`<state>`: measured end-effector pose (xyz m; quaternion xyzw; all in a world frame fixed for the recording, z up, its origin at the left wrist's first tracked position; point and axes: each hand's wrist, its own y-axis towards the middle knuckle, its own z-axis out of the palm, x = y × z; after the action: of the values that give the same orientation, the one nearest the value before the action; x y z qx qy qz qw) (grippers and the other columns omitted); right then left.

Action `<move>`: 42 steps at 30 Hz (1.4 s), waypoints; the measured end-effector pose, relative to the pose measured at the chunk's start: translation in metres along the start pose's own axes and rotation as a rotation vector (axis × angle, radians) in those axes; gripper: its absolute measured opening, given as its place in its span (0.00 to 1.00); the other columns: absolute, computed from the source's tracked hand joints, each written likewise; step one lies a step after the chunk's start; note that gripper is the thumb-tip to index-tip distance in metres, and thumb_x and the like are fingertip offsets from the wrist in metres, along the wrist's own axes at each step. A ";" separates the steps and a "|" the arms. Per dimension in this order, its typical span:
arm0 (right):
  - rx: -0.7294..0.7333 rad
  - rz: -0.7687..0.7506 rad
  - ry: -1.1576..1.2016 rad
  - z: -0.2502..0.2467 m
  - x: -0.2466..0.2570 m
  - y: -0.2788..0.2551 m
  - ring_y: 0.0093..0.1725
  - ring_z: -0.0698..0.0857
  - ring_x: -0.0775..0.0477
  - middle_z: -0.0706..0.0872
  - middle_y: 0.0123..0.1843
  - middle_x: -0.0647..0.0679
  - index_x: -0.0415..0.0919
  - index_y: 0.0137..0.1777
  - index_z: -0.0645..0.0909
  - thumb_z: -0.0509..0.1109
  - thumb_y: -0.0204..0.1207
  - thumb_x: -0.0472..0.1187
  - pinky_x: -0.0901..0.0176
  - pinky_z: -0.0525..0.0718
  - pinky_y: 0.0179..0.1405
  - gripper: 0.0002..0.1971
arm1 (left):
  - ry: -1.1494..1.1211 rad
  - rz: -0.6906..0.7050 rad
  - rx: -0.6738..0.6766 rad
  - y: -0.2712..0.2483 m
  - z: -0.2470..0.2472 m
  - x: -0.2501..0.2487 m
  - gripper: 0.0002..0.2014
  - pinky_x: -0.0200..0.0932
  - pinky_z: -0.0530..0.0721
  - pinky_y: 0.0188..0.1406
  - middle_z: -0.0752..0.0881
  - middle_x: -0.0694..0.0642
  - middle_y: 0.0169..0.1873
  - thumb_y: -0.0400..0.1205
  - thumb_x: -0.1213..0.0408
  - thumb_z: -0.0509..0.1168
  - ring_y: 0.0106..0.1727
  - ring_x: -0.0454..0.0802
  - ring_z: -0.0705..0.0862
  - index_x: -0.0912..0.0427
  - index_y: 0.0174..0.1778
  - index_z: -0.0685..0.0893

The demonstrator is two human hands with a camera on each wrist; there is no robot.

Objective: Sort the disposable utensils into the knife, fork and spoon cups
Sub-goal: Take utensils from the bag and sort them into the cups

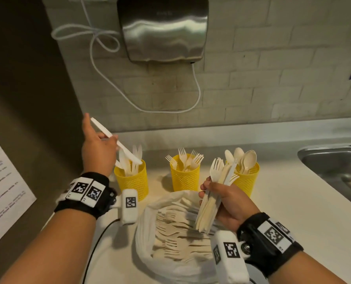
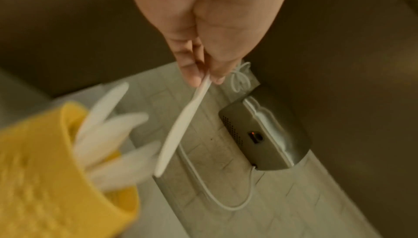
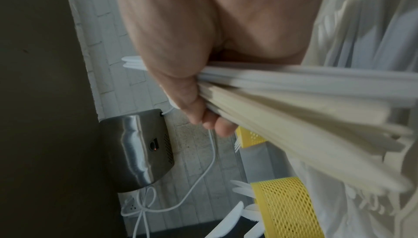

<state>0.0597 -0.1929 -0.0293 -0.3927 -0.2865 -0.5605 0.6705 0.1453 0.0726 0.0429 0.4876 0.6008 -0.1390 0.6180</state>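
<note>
Three yellow mesh cups stand in a row with bare counter (image 1: 283, 201) showing in the gaps between them: the knife cup (image 1: 132, 181), fork cup (image 1: 184, 175) and spoon cup (image 1: 247, 179), each crowded with upright utensils. Just in front, the open white bag (image 1: 148, 232) of cutlery blocks the near approach. To the right the counter lies bare up to the sink (image 1: 334, 160), and the hand dryer (image 1: 163, 29) hangs well above the cups

In the left wrist view the yellow knife cup (image 2: 45, 170) was blurred and cut off by the frame edge. The bundle of utensils (image 3: 305, 116) smeared out of focus in the right wrist view, and the sink (image 1: 338, 167) ran off the head view's right edge.
</note>
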 end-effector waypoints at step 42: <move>0.139 0.170 -0.101 -0.015 0.013 -0.006 0.34 0.88 0.41 0.88 0.39 0.35 0.34 0.56 0.84 0.70 0.71 0.36 0.49 0.88 0.37 0.14 | -0.377 -0.496 0.995 -0.143 0.083 -0.022 0.12 0.32 0.78 0.26 0.87 0.51 0.45 0.78 0.71 0.68 0.38 0.43 0.81 0.54 0.54 0.85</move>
<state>0.0556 -0.2130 -0.0249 -0.3960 -0.3235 -0.4599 0.7260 0.0825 -0.0703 -0.0161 0.5307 0.4392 -0.6291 0.3602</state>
